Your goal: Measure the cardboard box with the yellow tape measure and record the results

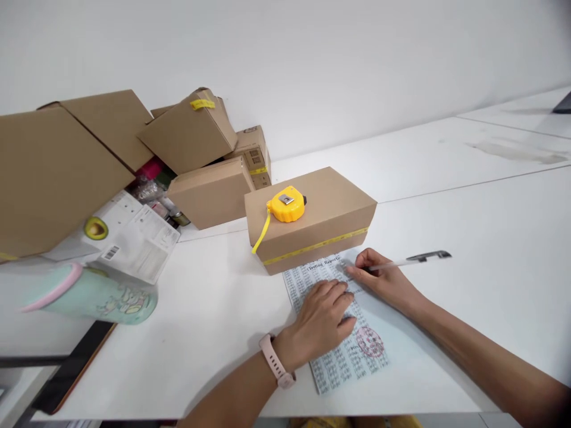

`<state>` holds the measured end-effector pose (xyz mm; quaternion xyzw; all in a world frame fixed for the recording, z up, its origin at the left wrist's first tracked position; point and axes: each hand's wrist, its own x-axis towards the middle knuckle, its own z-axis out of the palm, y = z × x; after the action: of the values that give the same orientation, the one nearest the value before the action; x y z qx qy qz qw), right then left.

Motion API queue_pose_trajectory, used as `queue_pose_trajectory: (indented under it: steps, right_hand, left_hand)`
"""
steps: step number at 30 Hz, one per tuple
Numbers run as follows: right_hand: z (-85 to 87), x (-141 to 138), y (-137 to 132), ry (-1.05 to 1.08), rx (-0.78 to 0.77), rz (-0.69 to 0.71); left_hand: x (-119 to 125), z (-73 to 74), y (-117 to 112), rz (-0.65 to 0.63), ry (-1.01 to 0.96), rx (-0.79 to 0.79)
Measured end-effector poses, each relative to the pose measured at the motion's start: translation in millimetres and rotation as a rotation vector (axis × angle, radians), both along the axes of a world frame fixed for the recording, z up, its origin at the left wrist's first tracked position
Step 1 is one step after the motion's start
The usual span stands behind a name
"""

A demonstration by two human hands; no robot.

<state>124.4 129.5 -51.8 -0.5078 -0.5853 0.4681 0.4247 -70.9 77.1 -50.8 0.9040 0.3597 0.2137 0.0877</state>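
Observation:
My left hand [321,321] lies flat on a printed sheet headed "Testing Report" [339,368], fingers stretched over the text. A pink watch band circles that wrist. In my right hand [386,282] a pen [410,260] with a clear barrel and dark cap end is pinched, its top pointing right; the tip is hidden by the fingers at the sheet's upper right edge. A red round stamp [370,342] shows low on the paper. Just beyond the sheet sits a closed cardboard box [312,238] with yellow tape along its side, and a yellow tape measure [288,204] rests on top.
Several cardboard boxes [187,131] are piled at the back left against the wall. Nearer, a white package with an avocado picture [138,238] lies beside a mint-green tumbler [111,297] with a pink rim. The white table's front edge runs below my arms.

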Motion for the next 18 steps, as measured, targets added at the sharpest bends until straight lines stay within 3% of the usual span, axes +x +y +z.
queue_pose_trajectory:
  steps: [6,18]
  right_hand:
    - [-9.6,0.5,-5.6,-0.105,0.071,-0.104]
    - [-10.5,-1.6,-7.4,-0.184,0.112,-0.067]
  left_hand:
    - [0.7,0.3,0.1,-0.004,0.009,-0.034]
    - [1.0,-4.2,0.7,0.001,-0.002,-0.027]
